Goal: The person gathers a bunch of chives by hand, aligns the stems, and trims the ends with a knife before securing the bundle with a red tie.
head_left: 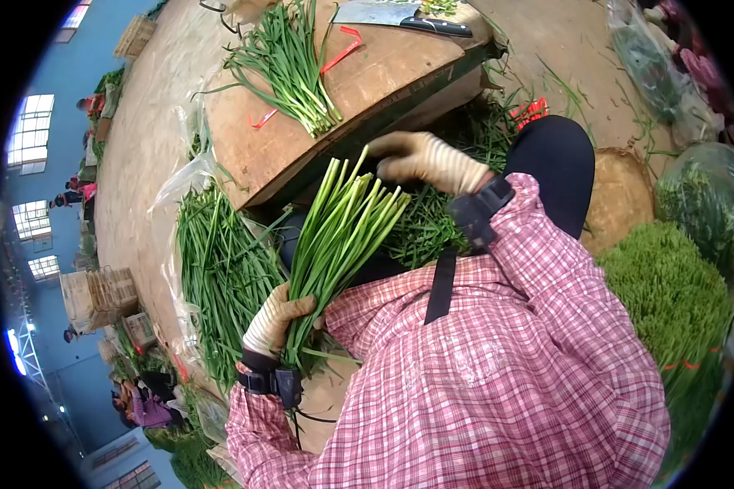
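My left hand (277, 319), in a striped glove, is wrapped round a bunch of long green stalks (347, 208), whose pale cut ends point up and away. Close to those ends is my right hand (420, 159), also gloved, its fingers apart and nothing visible between them. Another bunch of green stalks (298, 73) lies on the cardboard-covered surface (236, 159), with a red tie (342, 49) beside it. A cleaver (400, 18) rests at the far edge, its black handle to the right. Loose greens (220, 269) are heaped left of my left hand.
Cut leaves (432, 228) lie below my right hand. At the right stand a dense pile of greens (669, 285) and a plastic bag of greens (697, 191). Crates (98, 297) and several people are far off at the left.
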`<state>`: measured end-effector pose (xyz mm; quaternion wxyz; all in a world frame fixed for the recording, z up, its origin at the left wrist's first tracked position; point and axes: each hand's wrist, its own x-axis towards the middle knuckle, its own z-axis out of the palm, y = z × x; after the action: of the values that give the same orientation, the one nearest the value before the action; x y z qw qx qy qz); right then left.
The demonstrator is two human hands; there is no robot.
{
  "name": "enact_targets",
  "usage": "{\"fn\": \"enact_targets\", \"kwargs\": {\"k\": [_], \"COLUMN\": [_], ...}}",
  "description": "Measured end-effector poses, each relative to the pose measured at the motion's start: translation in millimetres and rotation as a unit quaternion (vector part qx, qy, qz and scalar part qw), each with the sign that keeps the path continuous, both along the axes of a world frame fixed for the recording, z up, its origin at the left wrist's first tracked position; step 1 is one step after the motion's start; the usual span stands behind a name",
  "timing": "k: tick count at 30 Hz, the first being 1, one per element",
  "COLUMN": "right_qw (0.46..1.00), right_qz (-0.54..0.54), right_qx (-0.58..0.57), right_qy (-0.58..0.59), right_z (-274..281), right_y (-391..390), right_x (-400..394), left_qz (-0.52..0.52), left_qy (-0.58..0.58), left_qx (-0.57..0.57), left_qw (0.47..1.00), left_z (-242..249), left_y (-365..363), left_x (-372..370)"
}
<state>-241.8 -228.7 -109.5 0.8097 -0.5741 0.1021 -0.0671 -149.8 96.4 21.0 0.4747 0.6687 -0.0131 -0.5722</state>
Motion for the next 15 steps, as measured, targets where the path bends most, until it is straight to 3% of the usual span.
{"fn": "enact_targets", "kwargs": {"k": [1,2,5,6,10,15], "right_qw": [0.996,0.996,0.994,0.993,0.992,0.996], "right_qz": [0.067,0.05,-0.099,-0.104,-0.048,-0.035], "right_qx": [-0.056,-0.066,0.044,0.035,-0.068,-0.062], "right_qy": [-0.031,0.019,0.025,0.042,-0.093,-0.05], "right_z": [2,1,-16,-7,6,5], "right_y": [3,4,-15,-16,8,26], "right_x": [2,3,1,-4,-2,2], "left_qz": [-0.007,-0.007,-0.021,-0.019,-0.043,-0.076], "left_qy": [0.007,0.007,0.012,0.018,0.023,0.024], "left_qx": [0.002,0.002,0.011,0.011,0.006,-0.019], "left_qw": [1.0,1.0,1.0,1.0,0.999,0.997], "left_z": [-3,-5,-6,-4,-11,-8], "left_y": [0,0,2,0,1,-1], "left_x": [2,2,3,2,6,4]}}
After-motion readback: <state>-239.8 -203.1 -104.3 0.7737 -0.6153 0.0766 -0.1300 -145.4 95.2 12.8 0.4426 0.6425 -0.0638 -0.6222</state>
